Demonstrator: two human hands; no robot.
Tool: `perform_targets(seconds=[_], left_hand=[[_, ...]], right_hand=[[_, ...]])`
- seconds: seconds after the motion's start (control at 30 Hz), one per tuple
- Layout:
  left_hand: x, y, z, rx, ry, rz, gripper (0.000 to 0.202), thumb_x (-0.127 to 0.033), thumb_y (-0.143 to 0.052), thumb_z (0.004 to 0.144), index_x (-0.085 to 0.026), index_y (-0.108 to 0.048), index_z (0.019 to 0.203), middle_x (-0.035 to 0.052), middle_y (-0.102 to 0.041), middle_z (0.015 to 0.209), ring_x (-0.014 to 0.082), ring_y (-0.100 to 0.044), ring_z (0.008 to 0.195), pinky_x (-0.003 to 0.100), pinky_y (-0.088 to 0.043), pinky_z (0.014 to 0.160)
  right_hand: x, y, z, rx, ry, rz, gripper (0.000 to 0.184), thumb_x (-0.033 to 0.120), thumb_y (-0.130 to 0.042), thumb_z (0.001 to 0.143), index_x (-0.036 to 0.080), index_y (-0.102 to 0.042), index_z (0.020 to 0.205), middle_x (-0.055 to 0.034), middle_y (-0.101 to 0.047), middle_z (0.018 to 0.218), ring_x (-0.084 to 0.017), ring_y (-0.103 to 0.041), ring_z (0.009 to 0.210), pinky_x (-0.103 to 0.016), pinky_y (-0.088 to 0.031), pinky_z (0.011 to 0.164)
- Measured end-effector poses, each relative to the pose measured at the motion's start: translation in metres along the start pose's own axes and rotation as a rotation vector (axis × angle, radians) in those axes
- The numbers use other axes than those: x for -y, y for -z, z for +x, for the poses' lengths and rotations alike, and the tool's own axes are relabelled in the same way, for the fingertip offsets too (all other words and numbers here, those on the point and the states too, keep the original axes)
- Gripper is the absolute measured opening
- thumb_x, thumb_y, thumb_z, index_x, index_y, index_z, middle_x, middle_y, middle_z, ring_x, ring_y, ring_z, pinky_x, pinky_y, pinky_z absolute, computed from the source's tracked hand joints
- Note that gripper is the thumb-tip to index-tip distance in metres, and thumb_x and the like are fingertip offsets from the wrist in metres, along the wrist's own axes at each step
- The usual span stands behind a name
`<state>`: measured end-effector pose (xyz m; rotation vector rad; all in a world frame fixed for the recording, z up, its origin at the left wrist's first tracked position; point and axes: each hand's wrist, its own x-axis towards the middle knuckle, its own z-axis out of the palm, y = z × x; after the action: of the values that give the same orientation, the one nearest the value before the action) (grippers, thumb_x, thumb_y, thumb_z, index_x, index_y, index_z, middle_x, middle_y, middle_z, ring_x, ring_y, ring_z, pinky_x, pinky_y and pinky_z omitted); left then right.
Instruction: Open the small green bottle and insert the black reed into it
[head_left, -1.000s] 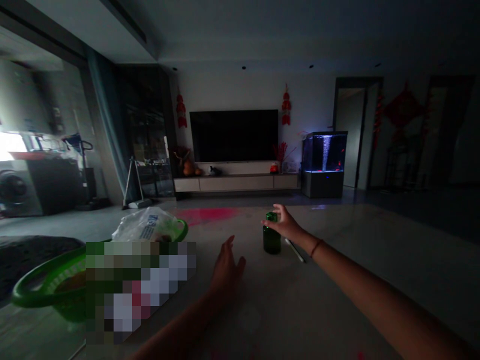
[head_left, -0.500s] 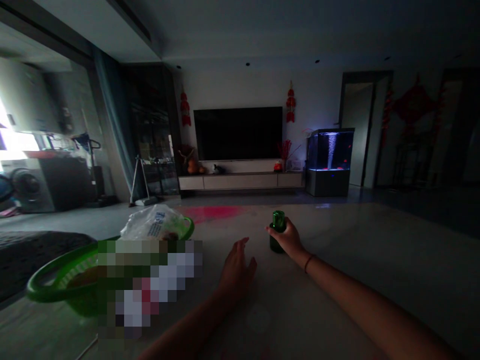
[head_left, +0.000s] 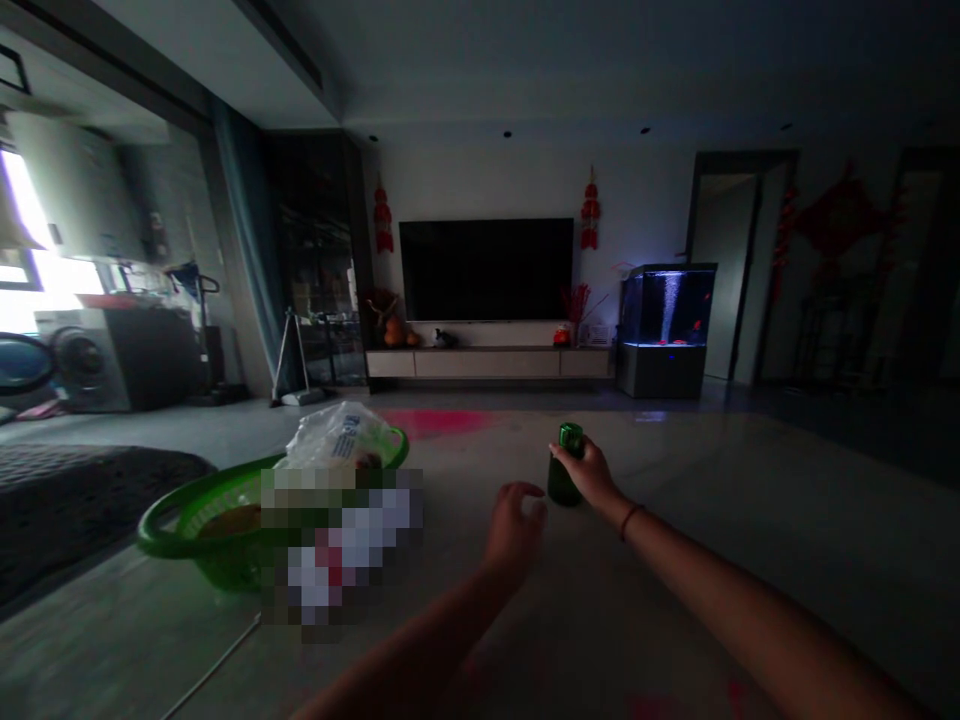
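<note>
My right hand (head_left: 589, 474) is shut around the neck and shoulder of a dark green glass bottle (head_left: 564, 487), which stands on a pale polished tabletop (head_left: 675, 580). My left hand (head_left: 514, 528) hovers just left of the bottle, fingers half curled, holding nothing and apart from it. Further left sits a green plastic basket (head_left: 201, 522) with a crumpled plastic bag (head_left: 337, 438) at its back. A pixelated patch (head_left: 337, 550) hides whatever stands in front of the basket.
A dark textured mat (head_left: 82, 510) lies beyond the table's left side. Across the room stand a low TV cabinet (head_left: 487, 363) under a wall television (head_left: 486, 270), and an lit aquarium (head_left: 666, 305) to its right. A washing machine (head_left: 82, 360) stands at far left.
My left hand has moved right, closer to the bottle, and its fingers have curled more. The right hand stays on the bottle. The whole view has drifted, so the room sits further right.
</note>
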<state>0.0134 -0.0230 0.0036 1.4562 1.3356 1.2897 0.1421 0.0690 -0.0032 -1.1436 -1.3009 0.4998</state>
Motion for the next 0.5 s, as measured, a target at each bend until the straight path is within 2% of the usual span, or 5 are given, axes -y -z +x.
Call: perform_targets(seconds=[0.03, 0.1, 0.27, 0.37, 0.5], left_hand=[[-0.004, -0.007, -0.002, 0.008, 0.097, -0.057, 0.011, -0.013, -0.048, 0.071, -0.017, -0.053, 0.08, 0.0082, -0.054, 0.102, 0.0228, -0.047, 0.103, 0.033, -0.035, 0.087], [-0.009, -0.018, -0.003, 0.02, 0.194, -0.127, 0.013, -0.016, -0.047, 0.073, -0.015, -0.052, 0.085, 0.0092, -0.056, 0.096, 0.023, -0.05, 0.099, 0.032, -0.039, 0.081], [-0.01, -0.022, 0.007, 0.061, 0.463, -0.336, 0.037, -0.038, -0.027, 0.084, -0.014, -0.037, 0.111, 0.0164, -0.043, 0.115, 0.0246, -0.051, 0.1, 0.033, -0.046, 0.067], [-0.011, -0.018, 0.013, 0.166, 0.523, -0.436, 0.05, -0.048, -0.024, 0.084, -0.012, -0.033, 0.117, 0.0187, -0.045, 0.114, 0.0257, -0.054, 0.095, 0.036, -0.047, 0.066], [-0.013, -0.014, 0.018, 0.34, 0.471, -0.537, 0.054, -0.055, -0.027, 0.081, -0.015, -0.04, 0.115, 0.0153, -0.051, 0.109, 0.0256, -0.056, 0.088, 0.04, -0.046, 0.069]], right_hand=[[0.002, 0.002, -0.002, 0.002, -0.006, 0.001, 0.036, 0.049, -0.059, 0.059, 0.017, -0.051, 0.072, -0.0016, -0.056, 0.063, -0.018, -0.054, 0.061, -0.027, -0.04, 0.057], [0.007, 0.008, -0.005, 0.011, -0.007, 0.001, 0.036, 0.049, -0.06, 0.058, 0.016, -0.052, 0.072, -0.0018, -0.056, 0.064, -0.017, -0.053, 0.061, -0.027, -0.04, 0.058], [0.027, 0.025, -0.011, 0.067, -0.006, 0.058, 0.034, 0.046, -0.062, 0.058, 0.015, -0.053, 0.071, -0.0006, -0.055, 0.062, -0.014, -0.051, 0.058, -0.026, -0.039, 0.056], [0.042, 0.034, -0.016, 0.139, -0.002, 0.127, 0.035, 0.045, -0.063, 0.058, 0.015, -0.055, 0.073, 0.0001, -0.055, 0.062, -0.013, -0.05, 0.057, -0.025, -0.039, 0.056], [0.054, 0.038, -0.025, 0.189, -0.007, 0.176, 0.034, 0.045, -0.061, 0.061, 0.014, -0.056, 0.075, 0.0001, -0.056, 0.064, -0.013, -0.05, 0.059, -0.025, -0.039, 0.058]])
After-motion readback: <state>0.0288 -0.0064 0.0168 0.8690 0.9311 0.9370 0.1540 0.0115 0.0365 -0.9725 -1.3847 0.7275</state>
